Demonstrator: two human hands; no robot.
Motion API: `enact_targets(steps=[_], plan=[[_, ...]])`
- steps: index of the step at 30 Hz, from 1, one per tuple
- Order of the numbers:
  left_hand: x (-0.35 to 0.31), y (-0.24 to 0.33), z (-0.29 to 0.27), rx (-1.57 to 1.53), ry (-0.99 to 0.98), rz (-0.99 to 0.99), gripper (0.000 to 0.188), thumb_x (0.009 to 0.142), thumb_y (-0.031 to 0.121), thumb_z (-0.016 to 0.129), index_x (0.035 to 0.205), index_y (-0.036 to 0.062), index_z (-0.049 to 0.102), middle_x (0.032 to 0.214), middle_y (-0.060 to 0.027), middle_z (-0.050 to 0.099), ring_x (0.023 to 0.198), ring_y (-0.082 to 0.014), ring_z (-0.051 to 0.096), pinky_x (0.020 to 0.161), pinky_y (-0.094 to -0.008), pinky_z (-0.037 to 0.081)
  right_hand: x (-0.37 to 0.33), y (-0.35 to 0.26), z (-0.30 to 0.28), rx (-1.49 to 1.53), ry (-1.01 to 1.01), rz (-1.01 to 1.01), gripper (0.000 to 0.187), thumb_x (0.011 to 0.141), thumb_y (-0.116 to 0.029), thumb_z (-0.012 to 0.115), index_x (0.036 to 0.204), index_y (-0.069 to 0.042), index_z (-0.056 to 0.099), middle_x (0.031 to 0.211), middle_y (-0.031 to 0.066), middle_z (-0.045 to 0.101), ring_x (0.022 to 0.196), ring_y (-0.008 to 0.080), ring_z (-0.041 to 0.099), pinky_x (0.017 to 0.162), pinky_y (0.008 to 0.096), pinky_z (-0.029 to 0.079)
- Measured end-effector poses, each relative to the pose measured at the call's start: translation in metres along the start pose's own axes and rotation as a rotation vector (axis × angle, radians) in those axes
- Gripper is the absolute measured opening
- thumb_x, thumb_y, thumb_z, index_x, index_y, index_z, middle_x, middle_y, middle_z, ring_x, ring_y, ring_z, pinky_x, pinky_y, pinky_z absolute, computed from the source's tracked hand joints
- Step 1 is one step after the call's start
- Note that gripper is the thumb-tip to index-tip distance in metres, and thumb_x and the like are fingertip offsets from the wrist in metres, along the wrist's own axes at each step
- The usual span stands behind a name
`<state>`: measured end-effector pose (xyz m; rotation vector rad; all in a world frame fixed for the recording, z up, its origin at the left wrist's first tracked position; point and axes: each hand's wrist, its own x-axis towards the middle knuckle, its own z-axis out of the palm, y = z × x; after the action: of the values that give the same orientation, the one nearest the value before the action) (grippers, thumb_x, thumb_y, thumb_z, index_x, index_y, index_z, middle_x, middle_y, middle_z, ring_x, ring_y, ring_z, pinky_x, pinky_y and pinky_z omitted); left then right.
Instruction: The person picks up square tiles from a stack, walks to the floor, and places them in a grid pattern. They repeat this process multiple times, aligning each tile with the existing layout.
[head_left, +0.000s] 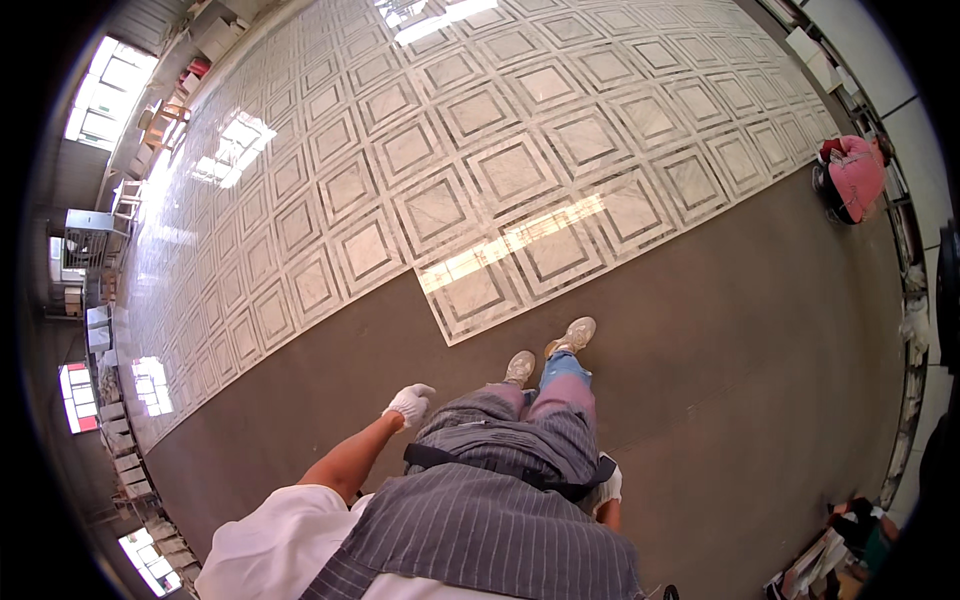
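My left hand (409, 404), in a white knitted glove, hangs out to the left of my striped grey apron (480, 520) with nothing seen in it. Its fingers are loosely bent and a little apart. Close against my right hip is my right hand (609, 484), also in a white glove; its fingers are mostly hidden by the apron and a dark strap. Ahead of my shoes (572, 335) lies a floor of glossy pale marble-look tiles (515, 168) with dark square frames. Neither hand touches the tiles.
Brown bare floor (700, 400) surrounds my feet and borders the stepped tile edge. A person in pink (858, 180) crouches by that edge at the far right. Chairs (162, 125) and stacked boxes line the left wall; assorted items (830, 550) lie at the lower right.
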<state>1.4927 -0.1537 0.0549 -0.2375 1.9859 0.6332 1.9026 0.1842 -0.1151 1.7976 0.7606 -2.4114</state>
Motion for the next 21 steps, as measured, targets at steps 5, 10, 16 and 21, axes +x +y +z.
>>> enact_targets(steps=[5, 10, 16, 21], plan=[[0.008, -0.022, -0.022, 0.072, 0.114, 0.091, 0.036, 0.08, 0.008, 0.047, 0.111, 0.0049, 0.066, 0.09, -0.011, 0.069, 0.082, -0.0213, 0.064, 0.074, -0.0312, 0.05, -0.082, -0.024, 0.037, -1.046, 0.076, -0.746, 0.03, 0.09, -0.025, 0.053, 0.092, 0.002, 0.064, 0.087, 0.0046, 0.064, 0.075, 0.0161, 0.057, 0.071, 0.0304, 0.047], [0.007, 0.061, -0.014, 0.153, 0.127, 0.171, 0.034, 0.08, 0.014, 0.048, 0.106, 0.0055, 0.068, 0.099, -0.0138, 0.07, 0.096, -0.026, 0.065, 0.087, -0.0323, 0.049, -0.109, -0.025, 0.037, -0.179, 0.184, -0.191, 0.04, 0.088, -0.028, 0.058, 0.111, 0.005, 0.063, 0.1, 0.0076, 0.067, 0.091, 0.0198, 0.062, 0.078, 0.0312, 0.048], [0.019, 0.183, 0.093, 0.385, -0.067, 0.259, 0.034, 0.089, 0.023, 0.048, 0.111, 0.0048, 0.067, 0.073, -0.0104, 0.064, 0.064, -0.0188, 0.06, 0.055, -0.0354, 0.05, -0.123, -0.003, -0.035, -0.076, 0.378, -0.193, 0.039, 0.089, -0.028, 0.057, 0.119, -0.003, 0.061, 0.108, 0.0092, 0.066, 0.096, 0.0199, 0.061, 0.081, 0.0301, 0.046], [0.074, 0.211, 0.205, 0.392, -0.245, 0.435, 0.031, 0.087, 0.018, 0.054, 0.112, 0.0035, 0.066, 0.061, -0.0043, 0.059, 0.049, -0.0136, 0.054, 0.039, -0.0299, 0.044, -0.12, -0.013, -0.119, -1.106, 0.478, -0.474, 0.036, 0.09, -0.03, 0.055, 0.115, -0.006, 0.064, 0.104, 0.0101, 0.067, 0.092, 0.02, 0.063, 0.081, 0.03, 0.049]])
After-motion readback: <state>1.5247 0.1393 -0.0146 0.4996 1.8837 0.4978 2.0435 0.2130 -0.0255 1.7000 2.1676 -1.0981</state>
